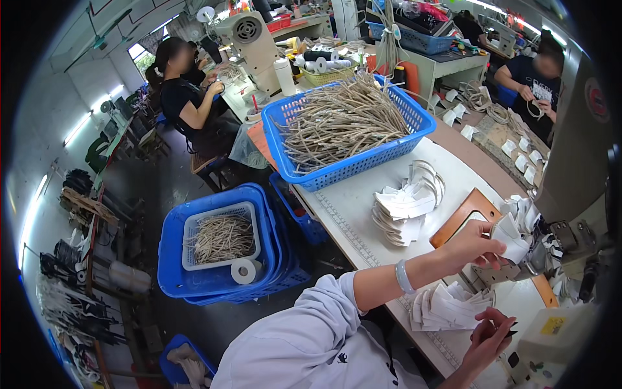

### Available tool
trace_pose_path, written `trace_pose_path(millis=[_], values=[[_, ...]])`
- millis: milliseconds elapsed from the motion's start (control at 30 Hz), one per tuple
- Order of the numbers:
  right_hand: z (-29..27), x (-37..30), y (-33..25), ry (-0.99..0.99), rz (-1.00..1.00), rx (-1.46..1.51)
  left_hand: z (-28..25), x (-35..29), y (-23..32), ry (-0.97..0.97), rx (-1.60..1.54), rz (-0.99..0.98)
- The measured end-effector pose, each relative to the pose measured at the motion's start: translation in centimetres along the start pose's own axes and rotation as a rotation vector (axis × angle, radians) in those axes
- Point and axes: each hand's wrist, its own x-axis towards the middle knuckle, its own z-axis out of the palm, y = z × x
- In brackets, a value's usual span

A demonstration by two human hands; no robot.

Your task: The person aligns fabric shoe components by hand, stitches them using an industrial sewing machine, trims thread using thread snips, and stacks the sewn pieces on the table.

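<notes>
My left hand (479, 247), with a pale bangle on the wrist, reaches across the table and pinches a white curved piece (510, 241) beside the sewing machine's needle area. Closer to me, my right hand (490, 338) has curled fingers; a small dark pointed tip shows by them, too small to name. Just left of that hand lies a fanned stack of white pieces (447, 308). Another curved stack (408, 204) of similar pieces sits farther back on the white table. A brown board (453, 223) lies just beyond my left hand.
A blue basket (295, 165) of thin tan strips stands on the table's far end. Blue tubs (172, 259) on the floor at left hold a white basket of strips and a white roll (244, 271). The sewing machine (583, 162) rises at right. Two people work at other tables.
</notes>
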Motion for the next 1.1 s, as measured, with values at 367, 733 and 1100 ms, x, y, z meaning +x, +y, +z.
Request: trace_pose_path(millis=[367, 733, 1100], values=[[-4.7, 0.8, -1.4, 0.083, -0.18, -0.321, 1.4, 2.3, 0.5, 0.272, 0.668, 0.875], [-7.1, 2.6, -4.1, 0.191, -0.295, -0.277, 2.3, 2.9, 1.9, -0.053, 0.684, 0.559], [-9.9, 4.1, -5.4, 0.331, -0.399, -0.207, 1.8, 4.7, 3.3, -0.25, 0.569, 0.314]])
